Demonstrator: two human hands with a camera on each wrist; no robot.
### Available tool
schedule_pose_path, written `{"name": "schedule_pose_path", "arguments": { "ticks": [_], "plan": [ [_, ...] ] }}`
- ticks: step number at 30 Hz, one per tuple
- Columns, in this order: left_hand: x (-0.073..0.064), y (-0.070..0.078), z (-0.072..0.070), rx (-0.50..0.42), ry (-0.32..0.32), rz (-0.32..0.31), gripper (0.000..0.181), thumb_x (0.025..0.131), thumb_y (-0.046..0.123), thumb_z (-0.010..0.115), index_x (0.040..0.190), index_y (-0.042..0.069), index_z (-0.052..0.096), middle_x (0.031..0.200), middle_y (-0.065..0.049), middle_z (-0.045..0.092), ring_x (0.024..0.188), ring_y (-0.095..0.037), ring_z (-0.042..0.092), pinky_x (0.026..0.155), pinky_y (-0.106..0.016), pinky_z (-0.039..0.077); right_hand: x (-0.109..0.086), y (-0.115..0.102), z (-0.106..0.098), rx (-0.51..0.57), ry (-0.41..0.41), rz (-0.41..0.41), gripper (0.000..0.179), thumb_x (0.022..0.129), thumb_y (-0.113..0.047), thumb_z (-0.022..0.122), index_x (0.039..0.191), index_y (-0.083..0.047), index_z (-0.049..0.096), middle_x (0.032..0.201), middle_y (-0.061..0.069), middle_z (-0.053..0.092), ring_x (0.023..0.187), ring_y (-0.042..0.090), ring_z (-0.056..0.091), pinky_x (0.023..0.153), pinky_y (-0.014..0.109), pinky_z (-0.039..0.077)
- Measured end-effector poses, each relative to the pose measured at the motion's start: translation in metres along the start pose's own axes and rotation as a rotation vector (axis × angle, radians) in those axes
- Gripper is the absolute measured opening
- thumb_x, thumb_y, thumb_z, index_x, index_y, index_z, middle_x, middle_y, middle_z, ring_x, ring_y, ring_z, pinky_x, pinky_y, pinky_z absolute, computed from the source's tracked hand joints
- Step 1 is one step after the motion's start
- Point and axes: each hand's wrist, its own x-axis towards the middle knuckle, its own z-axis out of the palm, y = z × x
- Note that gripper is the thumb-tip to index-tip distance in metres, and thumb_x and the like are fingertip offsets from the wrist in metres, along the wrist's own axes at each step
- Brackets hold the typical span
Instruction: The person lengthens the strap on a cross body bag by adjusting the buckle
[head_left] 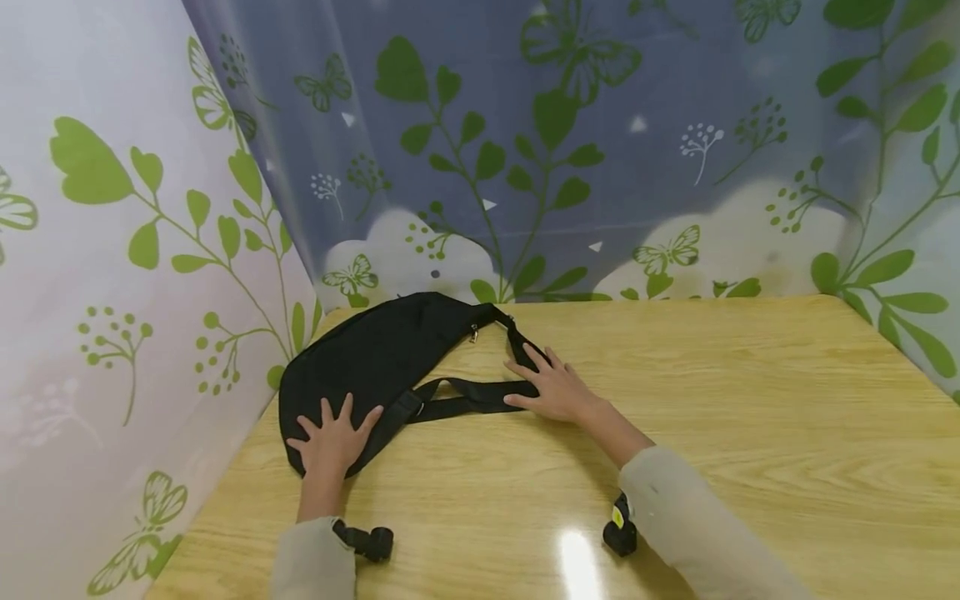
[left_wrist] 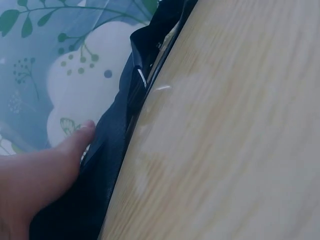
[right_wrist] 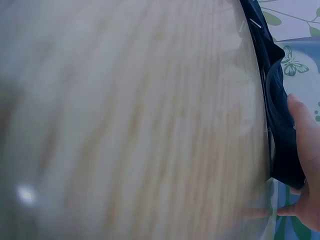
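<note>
A black waist bag [head_left: 382, 350] lies flat on the left part of the wooden table, curved side toward the back corner. My left hand [head_left: 330, 444] rests on its lower left end with fingers spread. The bag's black strap [head_left: 465, 398] loops out to the right. On the far bend of that loop lies my right hand [head_left: 557, 392], its fingers spread and straight. A small zipper pull [head_left: 474, 333] shows near the bag's upper right end. In the left wrist view the thumb touches the bag [left_wrist: 105, 150]; the right wrist view shows the strap [right_wrist: 280, 110] beside the thumb.
The wood-grain table [head_left: 750, 417] stretches away to the right. Behind it hangs a blue curtain [head_left: 465, 125] with green leaves and butterflies; a pale patterned curtain [head_left: 135, 292] borders the left side. Each wrist wears a small black camera [head_left: 375, 543].
</note>
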Motion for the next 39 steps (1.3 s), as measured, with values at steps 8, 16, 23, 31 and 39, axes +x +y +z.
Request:
{"name": "schedule_pose_path", "arguments": {
  "ticks": [8, 16, 23, 31, 39],
  "plan": [
    [0.001, 0.003, 0.002, 0.079, -0.037, 0.028, 0.082, 0.087, 0.066, 0.034, 0.147, 0.013, 0.019, 0.146, -0.029, 0.005, 0.122, -0.063, -0.002, 0.088, -0.074, 0.007, -0.01, -0.001, -0.003, -0.006, -0.009, -0.046, 0.07, 0.087, -0.057, 0.049, 0.144, -0.018, 0.033, 0.15, 0.016, 0.012, 0.132, 0.045, 0.011, 0.096, 0.063, 0.021],
    [0.002, 0.011, 0.002, 0.128, -0.041, 0.063, 0.081, 0.087, 0.065, 0.039, 0.147, 0.013, 0.023, 0.146, -0.028, 0.009, 0.122, -0.063, 0.002, 0.088, -0.073, 0.011, -0.024, 0.001, -0.007, -0.008, -0.011, -0.085, 0.074, 0.087, -0.057, 0.049, 0.144, -0.013, 0.032, 0.149, 0.019, 0.013, 0.131, 0.045, 0.014, 0.097, 0.06, 0.021],
    [0.003, 0.017, 0.004, 0.156, -0.049, 0.109, 0.078, 0.087, 0.063, 0.04, 0.147, 0.015, 0.024, 0.146, -0.028, 0.011, 0.122, -0.062, 0.003, 0.089, -0.073, 0.012, -0.041, 0.002, -0.012, -0.001, -0.024, -0.098, 0.075, 0.087, -0.056, 0.05, 0.143, -0.01, 0.033, 0.148, 0.021, 0.013, 0.131, 0.045, 0.015, 0.098, 0.059, 0.021],
    [0.004, 0.032, 0.008, 0.185, -0.074, 0.165, 0.077, 0.087, 0.064, 0.039, 0.147, 0.017, 0.024, 0.147, -0.026, 0.012, 0.122, -0.062, 0.006, 0.09, -0.072, 0.013, -0.063, 0.006, -0.014, -0.011, -0.033, -0.089, 0.078, 0.086, -0.06, 0.047, 0.145, -0.011, 0.029, 0.149, 0.019, 0.012, 0.131, 0.044, 0.016, 0.096, 0.06, 0.025],
    [0.008, 0.037, 0.007, 0.165, -0.072, 0.199, 0.077, 0.087, 0.064, 0.039, 0.147, 0.017, 0.024, 0.147, -0.025, 0.013, 0.124, -0.06, 0.005, 0.09, -0.072, 0.013, -0.054, 0.01, -0.031, 0.041, 0.06, 0.006, 0.072, 0.09, -0.056, 0.044, 0.145, -0.011, 0.028, 0.149, 0.017, 0.016, 0.126, 0.045, 0.027, 0.086, 0.061, 0.035]
  ]
}}
